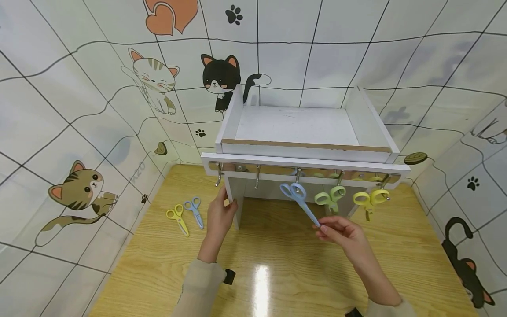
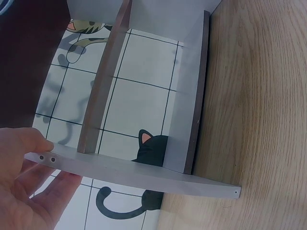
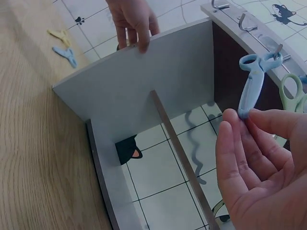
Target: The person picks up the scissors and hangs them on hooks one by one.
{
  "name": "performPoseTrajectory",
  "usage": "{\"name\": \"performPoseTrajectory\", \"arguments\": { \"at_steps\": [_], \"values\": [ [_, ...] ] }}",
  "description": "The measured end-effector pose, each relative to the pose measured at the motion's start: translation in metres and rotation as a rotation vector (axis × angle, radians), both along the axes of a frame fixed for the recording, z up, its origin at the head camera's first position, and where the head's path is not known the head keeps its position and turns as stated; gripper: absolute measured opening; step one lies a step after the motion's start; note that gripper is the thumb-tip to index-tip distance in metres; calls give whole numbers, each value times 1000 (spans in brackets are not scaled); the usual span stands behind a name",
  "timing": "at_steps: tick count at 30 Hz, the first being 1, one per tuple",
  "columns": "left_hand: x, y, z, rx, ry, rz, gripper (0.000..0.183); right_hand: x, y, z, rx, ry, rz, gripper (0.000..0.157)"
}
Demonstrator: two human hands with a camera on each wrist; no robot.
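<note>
right hand (image 1: 348, 240) nearer: thumb and fingertips pinched on the blade end of blue scissors (image 1: 308, 209). handles lie toward 11 o'clock of those fingertips, one ring at the middle hook (image 1: 299, 174), seemingly round its tip; long axis runs 11 to 5. left hand (image 1: 219, 213), at 9, grips the shelf's side panel (image 1: 236, 193). green scissors (image 1: 332, 203) hang near at 1; hook rail (image 1: 277, 161) edge above, toward 12. room opens toward 6, over wood-grain tabletop (image 1: 293, 268).

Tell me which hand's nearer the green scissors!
Right. The right hand is below the green scissors, pinching hanging blue scissors; the left hand grips the side panel, farther left.
</note>
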State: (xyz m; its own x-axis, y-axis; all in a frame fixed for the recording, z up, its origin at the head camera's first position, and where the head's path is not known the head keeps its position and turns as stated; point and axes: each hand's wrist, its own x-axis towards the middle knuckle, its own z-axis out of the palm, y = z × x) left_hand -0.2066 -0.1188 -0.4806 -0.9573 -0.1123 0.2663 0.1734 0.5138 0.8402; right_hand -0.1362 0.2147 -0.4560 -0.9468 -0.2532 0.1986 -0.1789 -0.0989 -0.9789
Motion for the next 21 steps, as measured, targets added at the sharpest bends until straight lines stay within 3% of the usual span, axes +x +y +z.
{"name": "performPoseTrajectory", "arguments": {
  "at_steps": [11, 21],
  "values": [
    [1, -1, 1, -14, -6, -2, 53, -1, 19, -10, 55, -32, 9, 21],
    [0, -1, 1, -9, -9, 1, 54, -7, 46, -26, 152, -101, -80, 24]
  ]
}}
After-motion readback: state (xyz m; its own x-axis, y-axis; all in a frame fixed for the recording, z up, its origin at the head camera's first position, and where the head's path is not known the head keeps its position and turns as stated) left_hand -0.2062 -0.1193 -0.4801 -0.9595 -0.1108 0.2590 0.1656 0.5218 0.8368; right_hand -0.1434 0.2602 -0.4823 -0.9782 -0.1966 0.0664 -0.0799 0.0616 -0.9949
